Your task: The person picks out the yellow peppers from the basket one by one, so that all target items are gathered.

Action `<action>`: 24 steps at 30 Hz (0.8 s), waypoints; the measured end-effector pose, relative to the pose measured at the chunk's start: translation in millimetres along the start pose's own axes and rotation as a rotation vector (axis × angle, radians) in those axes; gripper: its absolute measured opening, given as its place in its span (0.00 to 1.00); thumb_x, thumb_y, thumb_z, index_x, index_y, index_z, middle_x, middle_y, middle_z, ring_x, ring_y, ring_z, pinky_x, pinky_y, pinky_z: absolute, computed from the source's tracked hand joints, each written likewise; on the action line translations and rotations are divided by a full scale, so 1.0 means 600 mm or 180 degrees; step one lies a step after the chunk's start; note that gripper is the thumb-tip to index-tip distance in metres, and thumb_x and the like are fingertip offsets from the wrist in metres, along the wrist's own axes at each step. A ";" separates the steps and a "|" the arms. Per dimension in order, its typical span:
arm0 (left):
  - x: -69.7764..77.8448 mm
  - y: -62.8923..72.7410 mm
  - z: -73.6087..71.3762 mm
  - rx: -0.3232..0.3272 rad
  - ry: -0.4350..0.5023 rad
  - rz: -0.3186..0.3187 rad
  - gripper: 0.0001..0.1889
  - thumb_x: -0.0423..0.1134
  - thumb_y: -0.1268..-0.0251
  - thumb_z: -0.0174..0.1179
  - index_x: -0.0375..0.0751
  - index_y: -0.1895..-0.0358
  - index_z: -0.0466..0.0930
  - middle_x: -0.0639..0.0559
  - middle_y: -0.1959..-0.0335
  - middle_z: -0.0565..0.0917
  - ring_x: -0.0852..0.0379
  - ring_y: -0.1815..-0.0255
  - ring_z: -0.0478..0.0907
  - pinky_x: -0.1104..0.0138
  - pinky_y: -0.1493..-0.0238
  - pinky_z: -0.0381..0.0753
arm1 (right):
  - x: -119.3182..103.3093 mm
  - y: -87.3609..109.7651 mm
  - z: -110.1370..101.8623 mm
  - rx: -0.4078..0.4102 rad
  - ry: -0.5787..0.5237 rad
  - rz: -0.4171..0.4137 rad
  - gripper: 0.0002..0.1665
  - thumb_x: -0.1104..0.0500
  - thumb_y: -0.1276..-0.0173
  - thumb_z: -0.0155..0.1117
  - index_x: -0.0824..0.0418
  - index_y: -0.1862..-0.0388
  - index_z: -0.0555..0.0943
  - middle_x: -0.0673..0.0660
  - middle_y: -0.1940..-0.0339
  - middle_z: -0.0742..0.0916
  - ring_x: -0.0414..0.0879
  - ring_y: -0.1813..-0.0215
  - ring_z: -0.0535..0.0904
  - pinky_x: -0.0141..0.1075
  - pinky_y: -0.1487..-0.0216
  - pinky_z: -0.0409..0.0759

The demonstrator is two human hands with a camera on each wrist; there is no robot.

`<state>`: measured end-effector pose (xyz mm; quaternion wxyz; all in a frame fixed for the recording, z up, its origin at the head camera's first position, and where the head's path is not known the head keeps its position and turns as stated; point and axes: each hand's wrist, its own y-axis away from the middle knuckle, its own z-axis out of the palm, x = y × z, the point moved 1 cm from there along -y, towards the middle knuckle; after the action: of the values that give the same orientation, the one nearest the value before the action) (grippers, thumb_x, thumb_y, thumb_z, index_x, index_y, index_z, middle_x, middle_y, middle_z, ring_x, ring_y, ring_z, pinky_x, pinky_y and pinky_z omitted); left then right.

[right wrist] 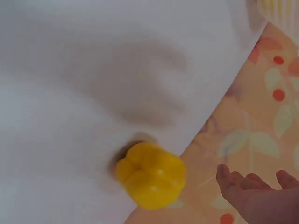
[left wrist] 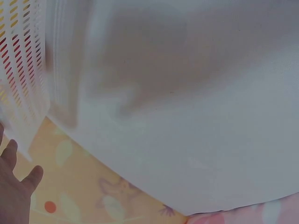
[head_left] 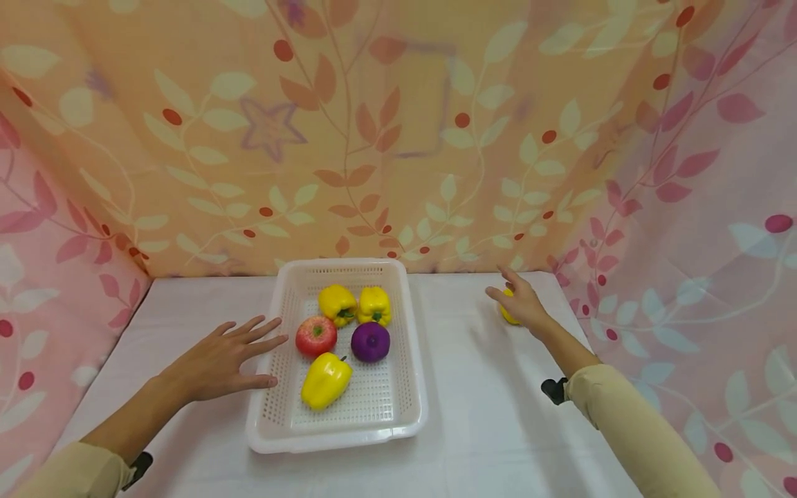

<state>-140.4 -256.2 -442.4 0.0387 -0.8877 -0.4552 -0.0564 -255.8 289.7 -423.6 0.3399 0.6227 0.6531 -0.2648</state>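
My left hand (head_left: 227, 360) hovers at the basket's left rim, its fingers spread and holding nothing. The white plastic basket (head_left: 411, 373) contains three yellow bell peppers, among them one lying in front (head_left: 326, 380), plus a red apple (head_left: 315, 336) and a round purple vegetable (head_left: 371, 342). Over at the right, my right hand (head_left: 524, 303) is extended above another yellow bell pepper (right wrist: 152, 175), which it partly hides in the head view. In the right wrist view that pepper lies on the table, apart from the loosely bent fingers (right wrist: 223, 173).
A white cloth covers the table (head_left: 473, 415). Behind it hangs an orange leaf-patterned curtain (head_left: 398, 173), with pink patterned curtains (head_left: 703, 228) along both sides. Dark straps circle both wrists.
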 end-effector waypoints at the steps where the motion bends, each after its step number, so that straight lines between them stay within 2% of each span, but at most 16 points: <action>1: 0.000 0.000 0.000 0.0002 -0.0007 -0.0002 0.39 0.72 0.37 0.52 0.57 0.27 0.69 0.48 0.24 0.65 0.37 0.25 0.61 0.35 0.35 0.63 | -0.012 0.002 0.009 -0.0083 -0.0003 -0.0088 0.45 0.51 0.26 0.61 0.59 0.19 0.52 0.68 0.21 0.59 0.70 0.24 0.56 0.58 0.27 0.59; 7: 0.000 -0.001 0.000 -0.0015 -0.0023 -0.0002 0.39 0.73 0.37 0.51 0.56 0.28 0.70 0.48 0.24 0.65 0.38 0.25 0.60 0.35 0.35 0.63 | -0.072 0.012 0.059 -0.0492 -0.0063 -0.0434 0.45 0.50 0.27 0.63 0.56 0.19 0.53 0.60 0.19 0.59 0.65 0.22 0.56 0.55 0.30 0.66; 12: 0.000 -0.001 0.001 -0.0013 -0.0008 0.0002 0.39 0.73 0.38 0.51 0.57 0.27 0.69 0.48 0.24 0.64 0.38 0.25 0.60 0.34 0.35 0.63 | -0.112 0.015 0.087 -0.0710 -0.0118 -0.0669 0.46 0.52 0.28 0.64 0.57 0.19 0.54 0.61 0.19 0.59 0.65 0.23 0.58 0.58 0.30 0.66; 19: -0.002 -0.001 0.003 0.0003 -0.0002 -0.0006 0.40 0.74 0.38 0.51 0.58 0.27 0.69 0.48 0.23 0.64 0.38 0.25 0.60 0.34 0.35 0.63 | -0.166 0.011 0.113 -0.0864 -0.0215 -0.0809 0.46 0.50 0.30 0.66 0.50 0.19 0.55 0.57 0.18 0.58 0.64 0.23 0.59 0.61 0.31 0.64; 24: -0.003 0.000 0.006 0.0026 -0.0002 -0.0004 0.40 0.74 0.38 0.51 0.59 0.27 0.69 0.49 0.23 0.64 0.38 0.25 0.60 0.34 0.35 0.63 | -0.196 0.017 0.135 -0.1126 -0.0187 -0.0905 0.47 0.51 0.31 0.68 0.47 0.19 0.55 0.54 0.18 0.57 0.65 0.24 0.60 0.63 0.29 0.60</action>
<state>-141.1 -257.4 -446.2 0.0421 -0.8873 -0.4561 -0.0543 -237.2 153.8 -382.7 0.4220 0.4471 0.7603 -0.2095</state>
